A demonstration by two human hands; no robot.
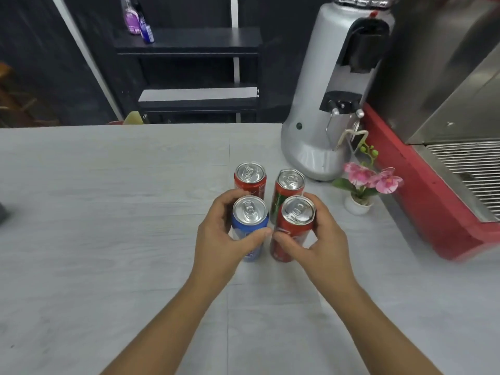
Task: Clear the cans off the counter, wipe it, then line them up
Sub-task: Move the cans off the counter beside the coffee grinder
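Left hand grips the upright blue can; right hand grips the near red can just beside it on the worktop.

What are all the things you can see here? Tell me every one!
blue can: 1, blue, front left of the group, held by the left hand
red cans: 3, red, one back left, one back right with some green, one front right held by the right hand
counter: 1, light grey, under everything
grinder machine: 1, silver, back right
flower pot: 1, white with pink flowers, right of the cans
shelf: 1, black, behind the counter
bottles: 2, purple and blue, on the shelf
left hand: 1, fingers round the blue can
right hand: 1, fingers round a red can
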